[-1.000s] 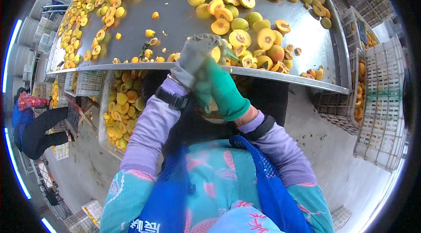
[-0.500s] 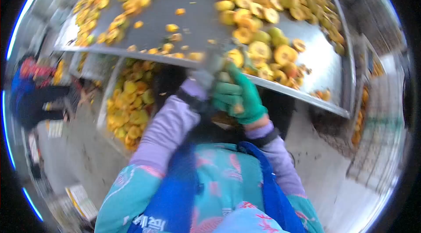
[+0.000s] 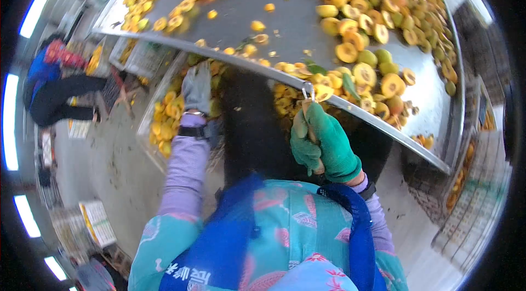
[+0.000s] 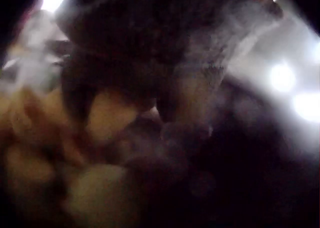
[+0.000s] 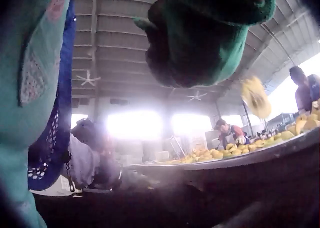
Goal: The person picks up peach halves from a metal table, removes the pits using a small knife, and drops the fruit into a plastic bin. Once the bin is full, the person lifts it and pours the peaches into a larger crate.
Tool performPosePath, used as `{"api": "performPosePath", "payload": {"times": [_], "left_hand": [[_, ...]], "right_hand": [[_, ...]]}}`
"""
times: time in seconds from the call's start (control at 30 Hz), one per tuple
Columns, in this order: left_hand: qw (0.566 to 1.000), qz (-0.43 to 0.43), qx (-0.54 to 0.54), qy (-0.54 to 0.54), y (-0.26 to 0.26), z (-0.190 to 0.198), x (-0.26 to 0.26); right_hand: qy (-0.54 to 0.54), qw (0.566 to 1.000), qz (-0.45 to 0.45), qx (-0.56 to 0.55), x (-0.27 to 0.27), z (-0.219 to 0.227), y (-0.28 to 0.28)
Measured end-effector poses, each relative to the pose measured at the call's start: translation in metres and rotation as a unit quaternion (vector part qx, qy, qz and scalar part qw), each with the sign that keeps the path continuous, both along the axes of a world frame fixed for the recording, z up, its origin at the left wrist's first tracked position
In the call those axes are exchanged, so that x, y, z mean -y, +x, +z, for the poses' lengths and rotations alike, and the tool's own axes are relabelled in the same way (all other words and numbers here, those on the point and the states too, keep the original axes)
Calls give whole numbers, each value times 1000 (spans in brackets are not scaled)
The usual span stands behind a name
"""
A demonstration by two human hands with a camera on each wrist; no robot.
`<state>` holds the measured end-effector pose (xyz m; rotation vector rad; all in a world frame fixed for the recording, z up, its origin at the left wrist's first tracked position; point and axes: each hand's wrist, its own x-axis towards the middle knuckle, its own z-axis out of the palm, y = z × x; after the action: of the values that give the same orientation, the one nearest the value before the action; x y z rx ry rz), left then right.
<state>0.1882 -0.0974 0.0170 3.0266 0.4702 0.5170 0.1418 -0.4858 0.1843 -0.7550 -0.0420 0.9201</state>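
Observation:
My left hand (image 3: pixel 196 88), in a grey glove, reaches over a crate (image 3: pixel 143 127) of yellow peach halves (image 3: pixel 164 132), its fingers pointing away from me. The left wrist view is dark and blurred, with pale yellow fruit (image 4: pixel 110 115) close by the glove's fingers. In a green glove, my right hand (image 3: pixel 331 146) grips the wooden handle of a small pitting tool (image 3: pixel 308 93) whose metal loop points at the table edge. Just beyond the loop, a peach half (image 3: pixel 323 93) sits at that edge. The right wrist view shows the curled glove (image 5: pixel 200 42) from below, a cut peach half (image 5: pixel 256 97) past it.
A metal sorting table (image 3: pixel 241 12) with a raised rim spans the front, heaped with cut peaches (image 3: pixel 378 1). Plastic crates (image 3: pixel 474 192) stand at the right. Another person (image 3: pixel 60 83) bends over at the left. More people (image 5: pixel 230 133) work across the table.
My left hand has left the right hand and moved left over the crate. The right hand keeps the pitting tool near the table edge. The head view has swung left.

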Motion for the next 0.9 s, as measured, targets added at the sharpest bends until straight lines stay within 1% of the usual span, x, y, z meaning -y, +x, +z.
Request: {"api": "performPosePath", "payload": {"times": [0.03, 0.07, 0.1, 0.13, 0.17, 0.2, 0.23, 0.27, 0.3, 0.33, 0.37, 0.4, 0.47, 0.5, 0.53, 0.57, 0.6, 0.63, 0.67, 0.73, 0.77, 0.8, 0.83, 0.87, 0.9], "left_hand": [[996, 0, -92, -5, -8, 5, -4], [983, -3, -183, -7, -20, 15, 8], [987, 20, -155, -29, -12, 38, 22], [989, 47, -132, -48, -2, 70, 35], [997, -32, -44, -56, 16, 100, 57], [991, -102, 51, -66, 38, 130, 89], [973, -169, 137, -77, 51, 154, 123], [954, -224, 76, -186, 64, 173, 162], [917, -274, 19, -290, 80, 190, 206], [914, -295, -69, -271, 94, 204, 250], [920, -337, -143, -139, 108, 208, 287], [904, -371, -214, -3, 120, 209, 319], [894, -361, -248, -94, 159, 139, 355], [889, -368, -247, -119, 158, 139, 357], [883, -372, -247, -143, 157, 142, 350], [879, -374, -247, -164, 155, 143, 342], [847, -356, -246, -309, 148, 143, 331], [798, -326, -238, -446, 136, 142, 316], [734, -285, -221, -576, 121, 142, 304], [733, -421, -92, -526, 82, 142, 292], [709, -417, -76, -564, 67, 142, 291], [682, -414, -58, -600, 53, 143, 290], [625, -338, -90, -697, 43, 143, 293], [554, -257, -120, -783, 37, 143, 295], [616, -267, -89, -736, 33, 144, 295]], "right_hand": [[-18, 999, -27, 5, 6, 0, -1], [-40, 998, -54, 9, 15, -2, 0], [90, 971, -74, -211, 18, -33, 11], [103, 930, -80, -344, 26, -60, 18], [92, 945, -79, -304, 31, -56, 9], [74, 961, -71, -259, 33, -51, 5], [80, 964, -65, -245, 37, -52, 4], [81, 966, -84, -232, 44, -51, 2], [82, 968, -101, -213, 50, -47, 5], [84, 970, -118, -193, 56, -43, 7], [63, 971, -166, -159, 62, -42, 8], [49, 969, -194, -142, 67, -43, 9], [17, 962, -250, -114, 78, -47, 9], [-90, 957, -263, -86, 82, -34, 8], [-153, 944, -290, -31, 83, -25, 10], [-213, 925, -314, 24, 82, -18, 12], [-270, 900, -334, 76, 80, -16, 14], [-308, 858, -364, 192, 74, -40, 20], [-348, 813, -378, 274, 67, -42, 26], [-414, 700, -386, 436, 47, -43, 34], [-455, 638, -309, 539, 43, -43, 33], [-474, 587, -300, 584, 38, -45, 31], [-492, 532, -289, 626, 34, -50, 29], [-509, 472, -276, 665, 30, -53, 26], [-487, 513, -273, 652, 27, -54, 24]]}}
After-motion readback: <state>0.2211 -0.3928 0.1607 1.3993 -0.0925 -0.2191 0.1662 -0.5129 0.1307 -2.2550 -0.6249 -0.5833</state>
